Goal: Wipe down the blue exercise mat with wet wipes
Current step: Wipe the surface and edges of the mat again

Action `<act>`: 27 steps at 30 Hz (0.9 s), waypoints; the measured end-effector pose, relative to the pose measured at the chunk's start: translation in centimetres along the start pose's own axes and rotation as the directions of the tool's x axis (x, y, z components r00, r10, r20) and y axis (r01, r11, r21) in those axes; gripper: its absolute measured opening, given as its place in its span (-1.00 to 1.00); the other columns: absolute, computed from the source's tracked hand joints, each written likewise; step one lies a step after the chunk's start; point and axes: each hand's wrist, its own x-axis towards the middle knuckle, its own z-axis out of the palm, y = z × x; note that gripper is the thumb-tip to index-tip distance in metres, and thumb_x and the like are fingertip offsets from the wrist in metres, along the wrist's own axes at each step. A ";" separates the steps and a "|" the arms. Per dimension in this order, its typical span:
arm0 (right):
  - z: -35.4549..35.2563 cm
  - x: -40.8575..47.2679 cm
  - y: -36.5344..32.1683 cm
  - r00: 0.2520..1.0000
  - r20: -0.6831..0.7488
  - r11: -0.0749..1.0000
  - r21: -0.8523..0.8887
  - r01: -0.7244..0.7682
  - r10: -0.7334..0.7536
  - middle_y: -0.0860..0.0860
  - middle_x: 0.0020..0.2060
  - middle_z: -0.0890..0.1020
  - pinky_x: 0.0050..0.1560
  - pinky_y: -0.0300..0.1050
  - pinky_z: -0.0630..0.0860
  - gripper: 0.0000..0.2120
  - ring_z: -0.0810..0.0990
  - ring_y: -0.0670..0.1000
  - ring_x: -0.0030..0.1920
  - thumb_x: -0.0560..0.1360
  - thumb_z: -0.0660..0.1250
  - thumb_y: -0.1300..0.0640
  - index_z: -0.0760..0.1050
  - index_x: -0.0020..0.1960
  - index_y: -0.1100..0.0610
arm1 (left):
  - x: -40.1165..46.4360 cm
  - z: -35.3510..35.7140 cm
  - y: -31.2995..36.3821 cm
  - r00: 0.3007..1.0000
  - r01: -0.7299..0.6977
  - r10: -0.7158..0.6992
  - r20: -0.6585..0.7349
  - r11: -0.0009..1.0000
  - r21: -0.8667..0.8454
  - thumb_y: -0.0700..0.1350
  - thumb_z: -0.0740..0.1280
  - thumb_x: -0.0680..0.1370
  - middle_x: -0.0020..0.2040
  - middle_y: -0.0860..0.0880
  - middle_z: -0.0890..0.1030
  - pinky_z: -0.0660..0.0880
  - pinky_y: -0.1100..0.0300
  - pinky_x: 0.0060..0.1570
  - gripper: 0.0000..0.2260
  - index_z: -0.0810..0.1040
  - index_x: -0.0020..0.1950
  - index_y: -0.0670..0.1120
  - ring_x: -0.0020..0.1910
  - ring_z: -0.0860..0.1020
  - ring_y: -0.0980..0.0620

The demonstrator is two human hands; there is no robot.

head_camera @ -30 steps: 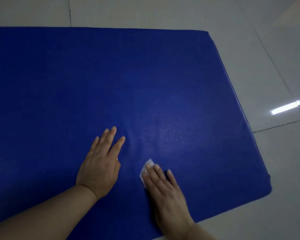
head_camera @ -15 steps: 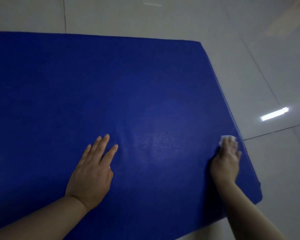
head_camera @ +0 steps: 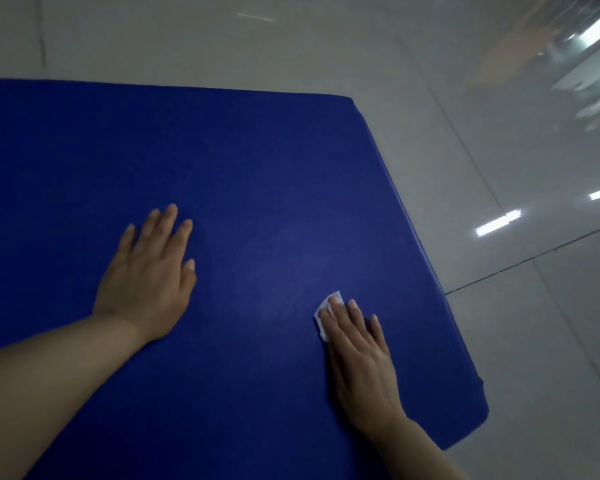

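While both forearms run off the bottom edge, right hand (head_camera: pixel 361 362) lies flat near the blue mat's (head_camera: pixel 257 168) near right corner, straight fingers pressing a white wipe (head_camera: pixel 326 315); most of the wipe hidden under them. Left hand (head_camera: pixel 146 282) flat mid-mat, fingers spread, holding nothing. Mat cut off at left and bottom. Bare mat ahead to far edge. Glossy tile floor (head_camera: pixel 499 323) right and beyond.

My feed is dim and soft. Ceiling lights glare off the glossy floor (head_camera: pixel 499 150) right of the mat (head_camera: pixel 257 168), whose middle carries a faint sheen. The floor's far-right corner smears with blur.
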 end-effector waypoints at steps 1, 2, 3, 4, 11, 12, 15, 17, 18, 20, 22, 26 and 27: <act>-0.5 0.5 1.5 0.996 -0.045 0.997 -0.029 -0.073 0.071 -0.04 0.50 0.15 0.52 -0.02 -0.04 -0.51 0.02 -0.01 0.53 0.59 0.07 0.18 0.13 0.51 0.03 | 0.0 0.2 -0.1 1.000 -0.003 0.003 -0.009 1.000 0.006 0.03 -0.05 0.59 0.56 -0.10 -0.02 -0.08 -0.02 0.49 -0.46 0.11 0.54 -0.16 0.54 -0.05 -0.04; -1.2 1.2 3.2 0.978 -0.087 0.981 -0.038 -0.193 0.189 -0.01 0.50 0.15 0.52 0.01 -0.04 -0.48 0.02 0.01 0.52 0.59 0.10 0.26 0.12 0.51 0.06 | -0.1 0.3 -0.1 1.000 -0.010 0.010 -0.015 1.000 0.003 0.04 -0.07 0.59 0.56 -0.11 0.02 -0.07 -0.03 0.49 -0.46 0.14 0.52 -0.17 0.53 -0.01 -0.04; -2.1 2.0 4.8 0.938 -0.111 0.942 -0.030 -0.334 0.329 0.02 0.51 0.14 0.53 0.01 -0.07 -0.47 -0.01 0.01 0.52 0.59 0.10 0.31 0.10 0.52 0.09 | -0.1 0.4 -0.2 1.000 -0.018 0.018 -0.019 1.000 0.004 0.04 -0.09 0.59 0.55 -0.11 0.05 -0.06 -0.03 0.49 -0.46 0.17 0.52 -0.17 0.53 0.00 -0.04; -3.0 3.0 6.2 0.882 -0.125 0.889 -0.006 -0.459 0.454 0.04 0.52 0.12 0.53 -0.01 -0.11 -0.49 -0.05 0.01 0.53 0.60 0.07 0.32 0.09 0.52 0.11 | -0.1 0.4 -0.3 1.000 -0.021 0.021 -0.020 1.000 0.006 0.02 -0.11 0.61 0.55 -0.12 0.06 -0.05 -0.04 0.48 -0.48 0.18 0.51 -0.18 0.53 0.01 -0.05; -1.7 11.6 1.5 0.966 -0.073 0.968 -0.014 -0.250 0.248 -0.02 0.53 -0.03 0.47 -0.18 -0.30 -0.43 -0.16 -0.06 0.52 0.58 0.02 0.34 -0.02 0.54 0.10 | -0.1 0.2 -0.4 1.000 -0.015 0.015 0.000 1.000 -0.007 0.07 -0.10 0.55 0.53 -0.11 0.09 0.01 -0.07 0.47 -0.42 0.23 0.48 -0.20 0.52 0.06 -0.05; -1.1 12.2 0.2 0.995 -0.014 0.995 -0.010 -0.099 0.099 -0.06 0.51 -0.04 0.47 -0.19 -0.30 -0.47 -0.15 -0.07 0.52 0.60 -0.01 0.29 0.00 0.54 0.08 | -0.1 0.2 -0.3 1.000 -0.013 0.013 -0.003 1.000 -0.013 0.06 -0.09 0.55 0.53 -0.11 0.09 0.01 -0.05 0.47 -0.43 0.24 0.48 -0.20 0.51 0.07 -0.05; -1.8 13.7 1.6 0.999 0.038 0.995 -0.090 0.031 -0.028 -0.11 0.50 0.01 0.49 -0.16 -0.24 -0.49 -0.09 -0.06 0.52 0.60 -0.02 0.24 0.07 0.54 0.05 | 0.0 0.2 -0.4 1.000 -0.018 0.018 0.003 0.999 -0.030 0.04 -0.06 0.56 0.53 -0.12 0.13 0.03 -0.06 0.46 -0.45 0.27 0.47 -0.20 0.51 0.10 -0.06; -3.4 14.2 5.9 0.979 -0.035 0.971 -0.125 -0.203 0.200 0.00 0.52 0.06 0.51 -0.07 -0.18 -0.45 -0.05 0.00 0.53 0.58 0.03 0.35 0.07 0.54 0.09 | 0.0 0.1 -0.5 1.000 -0.023 0.023 0.003 0.999 -0.035 0.02 -0.04 0.56 0.52 -0.13 0.17 0.04 -0.05 0.45 -0.47 0.30 0.45 -0.20 0.50 0.13 -0.09; -4.4 14.3 7.9 0.941 -0.054 0.936 -0.104 -0.337 0.333 0.05 0.53 0.08 0.52 -0.03 -0.15 -0.45 -0.04 0.03 0.53 0.58 0.03 0.37 0.07 0.54 0.12 | 0.0 0.1 -0.5 1.000 -0.031 0.031 0.007 0.999 -0.039 0.01 -0.03 0.56 0.51 -0.14 0.18 0.04 -0.05 0.44 -0.48 0.31 0.44 -0.20 0.49 0.15 -0.10; -5.4 14.7 9.7 0.868 -0.062 0.868 -0.037 -0.496 0.493 0.11 0.52 0.12 0.51 -0.02 -0.13 -0.52 -0.01 0.06 0.53 0.62 0.00 0.32 0.10 0.53 0.16 | 0.1 0.1 -0.5 0.999 -0.037 0.037 0.010 0.998 -0.052 0.01 -0.01 0.56 0.50 -0.15 0.21 0.05 -0.05 0.42 -0.49 0.34 0.43 -0.20 0.49 0.16 -0.10; -4.5 15.5 8.9 0.829 -0.112 0.834 0.006 -0.551 0.548 0.11 0.52 0.13 0.50 -0.06 -0.13 -0.53 0.00 0.06 0.54 0.61 -0.01 0.32 0.13 0.52 0.19 | 0.1 0.1 -0.5 0.999 -0.036 0.037 0.009 0.997 -0.064 0.00 0.01 0.55 0.50 -0.14 0.22 0.07 -0.05 0.41 -0.50 0.36 0.43 -0.18 0.48 0.17 -0.09; -2.5 16.8 4.0 0.904 -0.153 0.914 -0.016 -0.405 0.398 0.07 0.52 0.09 0.51 -0.12 -0.14 -0.49 -0.01 -0.01 0.53 0.59 0.01 0.38 0.12 0.52 0.19 | 0.2 0.2 -0.6 0.999 -0.036 0.038 0.023 0.998 -0.057 0.01 -0.01 0.56 0.50 -0.12 0.22 0.05 -0.03 0.41 -0.50 0.35 0.43 -0.15 0.48 0.15 -0.06; -2.1 16.8 2.4 0.961 -0.099 0.965 -0.016 -0.262 0.259 0.05 0.52 0.08 0.51 -0.12 -0.15 -0.49 -0.01 -0.02 0.52 0.58 0.02 0.39 0.12 0.52 0.18 | 0.3 0.2 -0.6 0.999 -0.036 0.037 0.024 0.998 -0.055 0.01 -0.03 0.57 0.50 -0.12 0.22 0.04 -0.02 0.41 -0.51 0.35 0.43 -0.15 0.49 0.15 -0.06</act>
